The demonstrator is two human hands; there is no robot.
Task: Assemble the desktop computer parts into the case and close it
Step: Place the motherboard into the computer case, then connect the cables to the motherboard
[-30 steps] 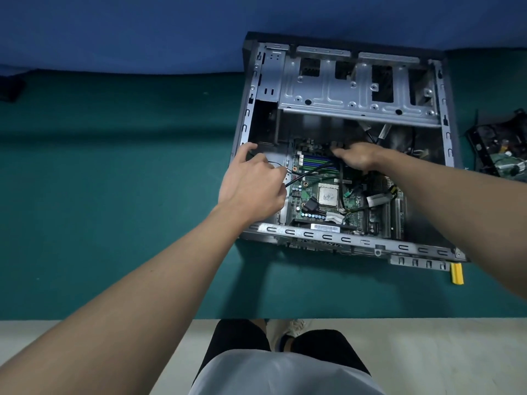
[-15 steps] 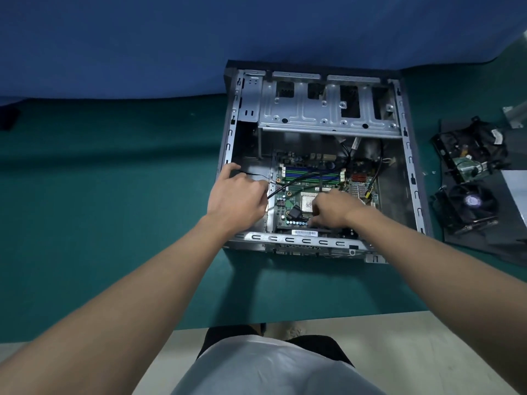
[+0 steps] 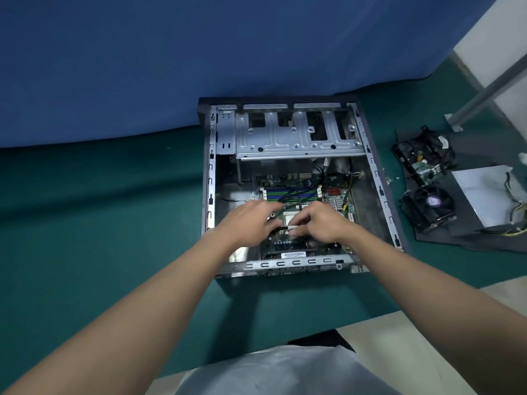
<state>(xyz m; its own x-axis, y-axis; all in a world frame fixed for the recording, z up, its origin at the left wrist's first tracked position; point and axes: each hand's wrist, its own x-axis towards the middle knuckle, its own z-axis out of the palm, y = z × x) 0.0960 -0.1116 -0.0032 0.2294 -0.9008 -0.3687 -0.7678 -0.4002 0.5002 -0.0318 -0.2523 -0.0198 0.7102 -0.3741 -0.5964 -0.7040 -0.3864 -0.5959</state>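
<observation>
The open computer case (image 3: 285,264) lies on its side on the green table, its silver drive cage (image 3: 273,138) at the far end. The motherboard (image 3: 333,201) sits in the case floor, with black cables crossing its memory slots. Both my hands are inside the case over the CPU socket. My left hand (image 3: 251,220) and my right hand (image 3: 323,223) have curled fingers and pinch a small black and white cable connector (image 3: 286,228) between their fingertips. The socket is mostly hidden under the hands.
Right of the case, a black mat holds a cooler fan (image 3: 430,206), a drive in a black bracket (image 3: 425,158) and a grey power supply (image 3: 484,192) with loose wires. A metal leg (image 3: 484,92) stands far right. A blue cloth hangs behind.
My left hand left the case's left side and came to the middle of the board. The right hand came from the far side to the socket, meeting the left at the connector.
</observation>
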